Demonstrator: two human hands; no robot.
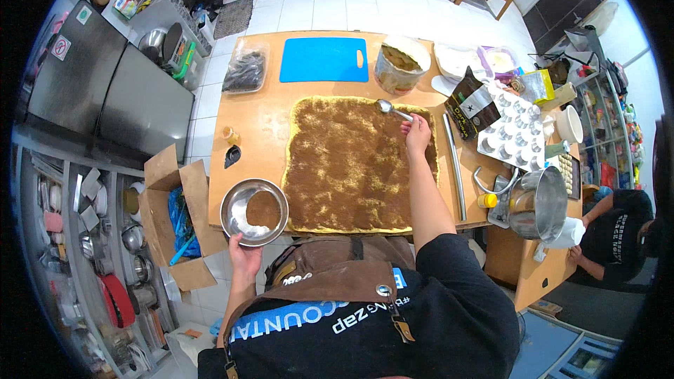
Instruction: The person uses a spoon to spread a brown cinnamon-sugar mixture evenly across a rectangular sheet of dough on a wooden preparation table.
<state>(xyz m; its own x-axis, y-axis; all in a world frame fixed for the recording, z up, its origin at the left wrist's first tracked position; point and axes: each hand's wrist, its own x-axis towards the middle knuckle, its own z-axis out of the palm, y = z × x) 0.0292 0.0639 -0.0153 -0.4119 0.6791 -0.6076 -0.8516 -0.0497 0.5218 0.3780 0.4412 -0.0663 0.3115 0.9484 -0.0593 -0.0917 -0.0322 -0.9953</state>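
Note:
My left hand (243,254) grips the near rim of a steel mixing bowl (232,205), which holds brown powder on one side and white grains on the other. In my right hand (417,132) is a metal spoon (393,110), its bowl over the far edge of a flat rectangular sheet of yellow dough (351,168). Brown powder covers most of that dough, with yellow patches and a yellow border showing through. Whether the spoon touches the dough I cannot tell. A long metal rod (454,168) lies along the dough's right side.
Beyond the dough are a blue cutting board (324,60), a plastic box (245,70) and a large tub (401,67). At right stand a black pouch (472,105), an egg tray (511,126) and a steel mixer bowl (538,203). Another person (621,231) is at the far right.

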